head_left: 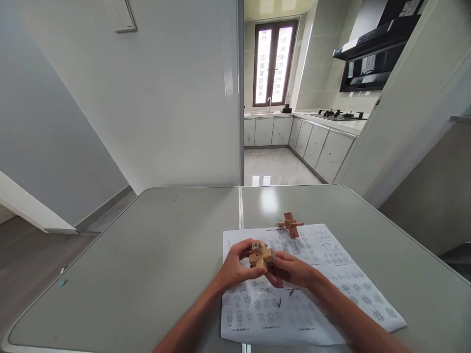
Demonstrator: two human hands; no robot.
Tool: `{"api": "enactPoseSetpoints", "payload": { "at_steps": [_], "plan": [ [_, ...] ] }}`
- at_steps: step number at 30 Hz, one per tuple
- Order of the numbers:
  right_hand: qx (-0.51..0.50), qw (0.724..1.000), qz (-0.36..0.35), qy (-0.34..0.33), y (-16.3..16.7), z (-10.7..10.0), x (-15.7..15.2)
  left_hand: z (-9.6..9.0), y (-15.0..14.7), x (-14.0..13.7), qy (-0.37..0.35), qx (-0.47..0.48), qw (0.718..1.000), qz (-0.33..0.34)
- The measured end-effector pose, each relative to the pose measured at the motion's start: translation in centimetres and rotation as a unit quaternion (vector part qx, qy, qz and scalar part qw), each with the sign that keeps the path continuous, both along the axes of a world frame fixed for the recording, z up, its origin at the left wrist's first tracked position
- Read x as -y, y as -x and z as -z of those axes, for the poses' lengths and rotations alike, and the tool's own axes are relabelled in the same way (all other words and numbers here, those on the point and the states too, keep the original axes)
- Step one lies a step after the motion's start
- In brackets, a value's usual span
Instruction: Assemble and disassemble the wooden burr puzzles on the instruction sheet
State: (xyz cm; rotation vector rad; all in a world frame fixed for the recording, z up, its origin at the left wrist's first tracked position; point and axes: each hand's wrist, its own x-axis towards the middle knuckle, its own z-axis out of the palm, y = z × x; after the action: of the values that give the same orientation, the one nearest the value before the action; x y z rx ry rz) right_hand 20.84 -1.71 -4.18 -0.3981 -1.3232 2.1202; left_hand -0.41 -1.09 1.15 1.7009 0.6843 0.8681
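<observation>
A light wooden burr puzzle [261, 257] of interlocking blocks is held between my two hands, just above a printed sheet. My left hand [239, 264] grips its left side, with the thumb below and the fingers curled over the top. On the right side, the fingertips of my right hand [292, 269] pinch the puzzle. Dark marks show on one block's end. Under both hands lies the large white instruction sheet [257, 326], printed with rows of small diagrams. Beyond the hands, a darker reddish-brown wooden cross-shaped puzzle [290, 224] rests at the sheet's far edge.
The grey table [147, 274] has a seam down its middle and a pale rim. A small teal bit [63, 283] lies near its left edge. Behind the table stand a white partition [184, 98] and a kitchen with a gas stove [340, 115].
</observation>
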Motion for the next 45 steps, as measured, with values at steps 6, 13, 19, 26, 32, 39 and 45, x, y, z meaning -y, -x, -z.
{"api": "enactPoseSetpoints", "payload": {
  "at_steps": [6, 13, 19, 26, 32, 39, 45],
  "plan": [
    [-0.011, 1.0, -0.023, 0.002, -0.1, 0.3, 0.1, 0.1, 0.1, -0.1, 0.0, 0.009, 1.0, 0.022],
    [0.028, 0.996, 0.069, -0.039, 0.0, -1.0, 0.3, -0.1, 0.3, -0.3, 0.004, 0.009, 1.0, 0.02],
    [0.118, 0.965, 0.189, -0.141, 0.6, -2.9, 0.5, -0.1, -0.3, 0.1, -0.015, 0.006, 0.999, -0.049],
    [0.137, 0.951, 0.217, -0.171, 1.1, -1.6, 0.2, 0.1, -0.9, 0.3, -0.029, -0.033, 0.99, -0.133],
    [0.132, 0.949, 0.224, -0.177, 1.2, -1.5, 0.3, 0.5, -0.8, 0.1, -0.039, -0.024, 0.988, -0.147],
    [0.167, 0.938, 0.244, -0.184, 1.3, -1.4, 0.1, 1.3, -0.2, -1.1, -0.025, 0.033, 0.981, -0.191],
    [0.186, 0.931, 0.273, -0.156, 1.5, -1.1, -0.1, 2.7, 1.9, -4.4, -0.088, -0.09, 0.926, -0.355]
  ]
}}
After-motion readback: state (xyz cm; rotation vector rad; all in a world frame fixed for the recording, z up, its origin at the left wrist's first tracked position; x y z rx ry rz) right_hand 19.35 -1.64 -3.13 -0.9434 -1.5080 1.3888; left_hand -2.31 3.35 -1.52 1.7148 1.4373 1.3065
